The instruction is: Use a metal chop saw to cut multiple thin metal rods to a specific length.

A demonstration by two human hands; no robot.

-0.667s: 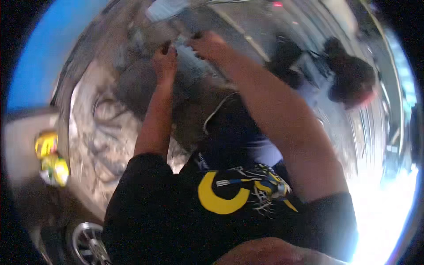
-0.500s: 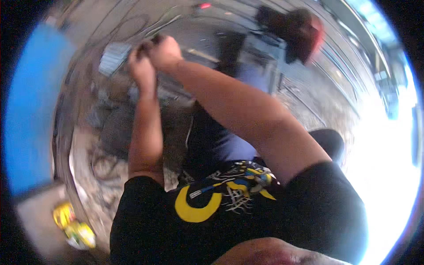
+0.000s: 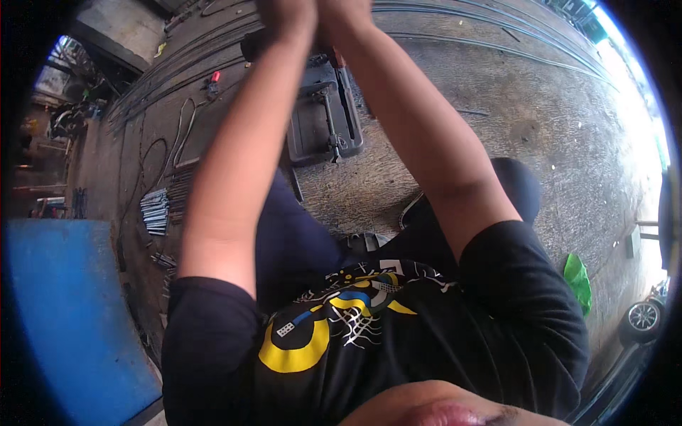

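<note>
Both my arms reach forward to the top edge of the head view. My left hand (image 3: 288, 18) and my right hand (image 3: 346, 13) are close together there, fingers cut off by the edge, so their grip and anything held are hidden. Just below them on the floor sits a dark machine (image 3: 348, 142) with a flat base and a clamp screw (image 3: 330, 117), like a chop saw. Its upper part, with a bit of red, lies partly behind my hands and forearms.
A bundle of short metal rods (image 3: 154, 211) lies left of my left arm, near a blue panel (image 3: 64, 312). A cable (image 3: 181, 138) and a red-topped object (image 3: 215, 77) lie beyond. Long thin rods (image 3: 490, 46) cross the far floor. At right are a green leaf (image 3: 578, 284) and a wheel (image 3: 643, 317).
My hands have moved from the left, above the floor near the rods, to the top middle at the machine. The view has turned, and the machine now sits straight ahead.
</note>
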